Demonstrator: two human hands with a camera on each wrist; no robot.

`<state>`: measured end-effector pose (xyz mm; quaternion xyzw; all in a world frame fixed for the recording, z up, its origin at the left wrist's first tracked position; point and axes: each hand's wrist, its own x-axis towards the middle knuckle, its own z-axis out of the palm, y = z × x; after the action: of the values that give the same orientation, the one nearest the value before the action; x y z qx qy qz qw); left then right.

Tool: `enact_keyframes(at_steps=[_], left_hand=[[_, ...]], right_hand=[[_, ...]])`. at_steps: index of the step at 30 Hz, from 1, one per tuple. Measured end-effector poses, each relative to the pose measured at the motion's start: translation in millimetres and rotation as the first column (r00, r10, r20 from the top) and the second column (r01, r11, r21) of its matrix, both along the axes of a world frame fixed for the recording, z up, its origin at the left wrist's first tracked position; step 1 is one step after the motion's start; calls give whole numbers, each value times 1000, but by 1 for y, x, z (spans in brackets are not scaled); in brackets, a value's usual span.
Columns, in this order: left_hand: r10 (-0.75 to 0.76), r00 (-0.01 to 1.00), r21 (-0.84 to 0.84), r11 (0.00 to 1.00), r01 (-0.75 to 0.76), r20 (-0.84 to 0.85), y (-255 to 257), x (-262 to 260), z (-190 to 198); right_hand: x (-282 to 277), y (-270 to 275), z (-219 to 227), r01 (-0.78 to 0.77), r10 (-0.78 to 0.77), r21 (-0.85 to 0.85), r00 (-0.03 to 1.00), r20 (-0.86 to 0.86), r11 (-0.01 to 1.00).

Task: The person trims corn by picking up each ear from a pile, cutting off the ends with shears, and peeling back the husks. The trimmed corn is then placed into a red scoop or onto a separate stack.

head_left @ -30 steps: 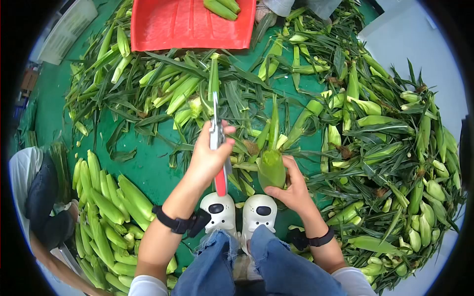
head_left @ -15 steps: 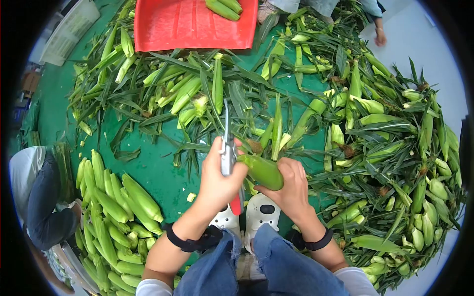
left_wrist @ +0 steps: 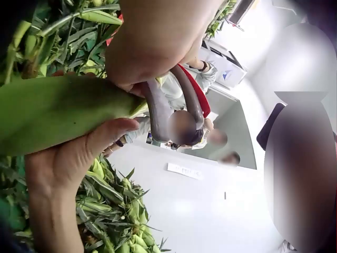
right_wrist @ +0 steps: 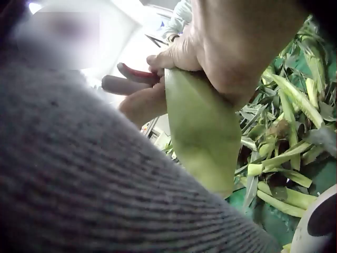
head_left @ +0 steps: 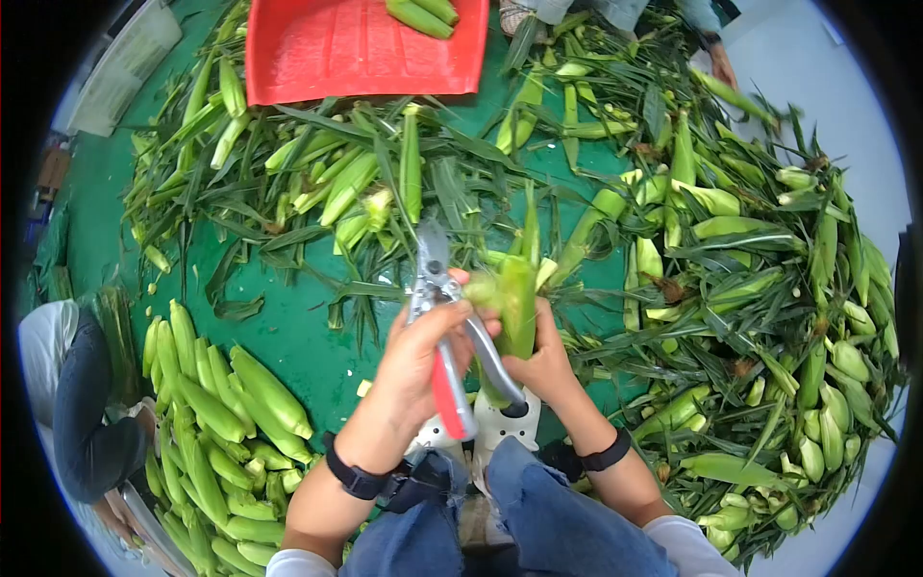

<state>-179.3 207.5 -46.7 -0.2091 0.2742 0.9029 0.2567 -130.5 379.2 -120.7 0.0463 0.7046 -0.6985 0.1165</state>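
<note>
In the head view my left hand (head_left: 413, 361) grips pruning shears (head_left: 435, 269) with one red and one grey handle. The handles stand spread apart and the blades point away from me. My right hand (head_left: 548, 363) holds a green ear of corn (head_left: 517, 308) in its husk, over my shoes. The left fingertips are right at the ear's left side, where a pale green part is blurred by motion. The left wrist view shows the ear's smooth husk (left_wrist: 58, 113) across the right thumb. In the right wrist view the ear (right_wrist: 200, 132) hangs below the right hand.
Husked-leaf litter and corn (head_left: 750, 288) heap on the right. Trimmed ears (head_left: 207, 413) pile up at the left. A red dustpan-like scoop (head_left: 365, 48) with ears in it stands at the far side. Other people sit at the left edge and far right.
The ear has swung from upright to tilted towards the left hand, then back up. The shears' handles have spread apart, and the left hand has come closer to the ear.
</note>
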Motion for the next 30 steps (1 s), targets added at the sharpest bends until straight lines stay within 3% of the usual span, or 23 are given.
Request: enact_keyframes(at_steps=[1,3,4,5,7,9,10,11,12,13,14,15,17,19,20,21,23,24,26,27,28,29,30], left_hand=[[-18,993,-2,1000,18,-121,-3,-1,-1],[-149,909,-421,907,-31,-388,-13,2,-7],[-336,849,-669,743,-28,-408,-21,4,-17],[-468,796,-787,617,-17,-385,-25,9,-23],[-618,755,-880,459,121,-219,-34,21,-34],[-372,857,-772,634,-45,-356,-62,37,-53],[-296,912,-806,588,-59,-283,-83,47,-53],[-206,955,-841,536,-72,-213,-109,60,-53],[-160,954,-883,440,-162,-255,-145,77,-63],[-41,993,-948,304,-97,-115,-168,92,-50],[38,998,-995,88,-44,-41,-201,113,-56],[130,991,-991,-126,39,23,-240,136,-63],[16,992,-907,-404,123,127,-314,179,-71],[137,968,-768,-590,249,209,-353,205,-78],[142,954,-672,-683,288,265,-374,216,-84],[176,945,-617,-722,314,274,-373,214,-85],[255,925,-495,-787,369,284,-365,208,-87],[275,907,-475,-782,404,318,-358,202,-86],[176,952,-506,-815,283,248,-342,195,-85],[153,963,-504,-828,247,221,-336,196,-83],[202,962,-560,-782,273,186,-341,205,-82],[242,958,-613,-737,285,155,-354,210,-84],[278,952,-664,-690,288,124,-365,212,-87]], right_hand=[[-2,4,4,11,-11,87,1000,4,996],[-7,8,16,40,-42,262,999,1,964],[-4,5,12,94,-92,135,996,-20,986],[-4,-5,8,45,-25,157,992,-125,987],[-8,-25,7,-112,147,148,956,-255,983],[-15,-32,24,-365,353,-5,902,-247,931],[-29,-19,6,-470,492,148,824,-282,870],[-47,5,-5,-378,504,389,810,-300,840],[-58,30,5,-224,280,490,959,-43,843],[-69,71,-45,101,3,655,988,-156,749],[-78,112,-63,372,-211,677,926,-312,634],[-88,154,-89,474,-376,715,874,-309,514],[-102,187,-89,326,-396,763,913,-100,558],[-115,174,-95,243,-264,845,956,-126,476],[-119,158,-102,239,-281,894,950,-135,378],[-127,150,-106,200,-383,876,924,-19,440],[-136,136,-113,335,-563,768,826,39,546],[-131,132,-119,457,-586,599,810,26,657],[-111,120,-128,624,-635,169,773,11,763],[-90,107,-102,580,-604,194,792,94,791],[-68,105,-95,482,-505,419,861,-62,770],[-49,110,-83,407,-351,477,913,-207,779],[-37,104,-44,322,-296,627,943,-150,709]])
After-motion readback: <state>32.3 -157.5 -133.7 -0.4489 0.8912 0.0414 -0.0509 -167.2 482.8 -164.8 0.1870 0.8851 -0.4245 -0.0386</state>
